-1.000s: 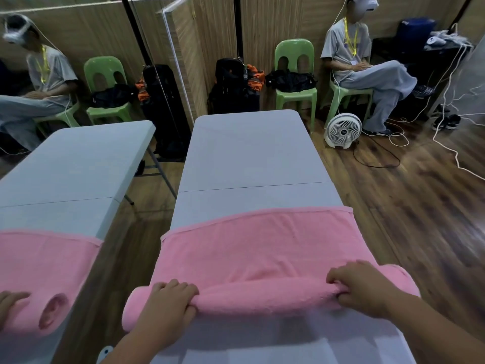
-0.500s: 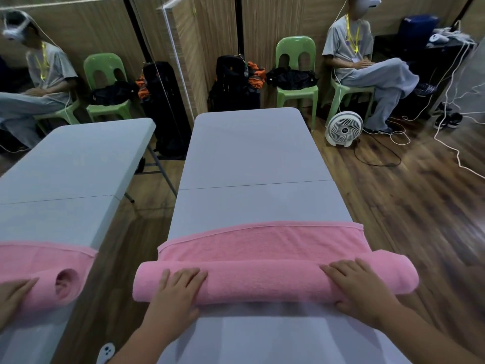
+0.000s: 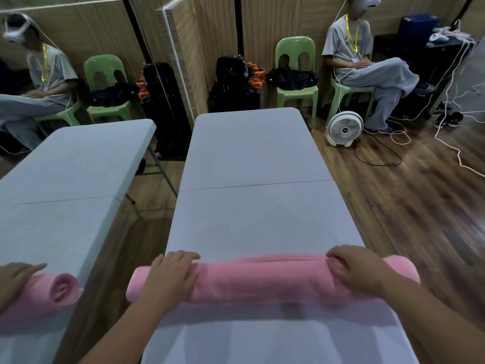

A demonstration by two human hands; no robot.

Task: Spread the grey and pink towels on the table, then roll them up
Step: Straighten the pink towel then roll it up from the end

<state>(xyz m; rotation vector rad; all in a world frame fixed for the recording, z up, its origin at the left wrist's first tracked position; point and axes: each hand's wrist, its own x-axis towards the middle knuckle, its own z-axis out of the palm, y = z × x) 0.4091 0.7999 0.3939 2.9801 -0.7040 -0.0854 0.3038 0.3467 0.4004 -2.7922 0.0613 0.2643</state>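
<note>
The pink towel (image 3: 262,279) lies across the near part of the grey table (image 3: 252,153) as one thick roll, its loose edge showing as a thin seam on top. My left hand (image 3: 170,277) curls over the roll near its left end. My right hand (image 3: 359,269) curls over it near the right end. Both roll ends stick out past the table's sides. No grey towel is in view.
A mirror on the left repeats the table, roll and hand. Beyond the table stand green chairs (image 3: 296,74) with dark bags, a seated person (image 3: 367,64), a white floor fan (image 3: 343,128) and loose cables (image 3: 459,143) on the wooden floor.
Both hands have pushed the roll away from me. The flat pink part that lay ahead of it has been wound in, and the roll is thicker.
</note>
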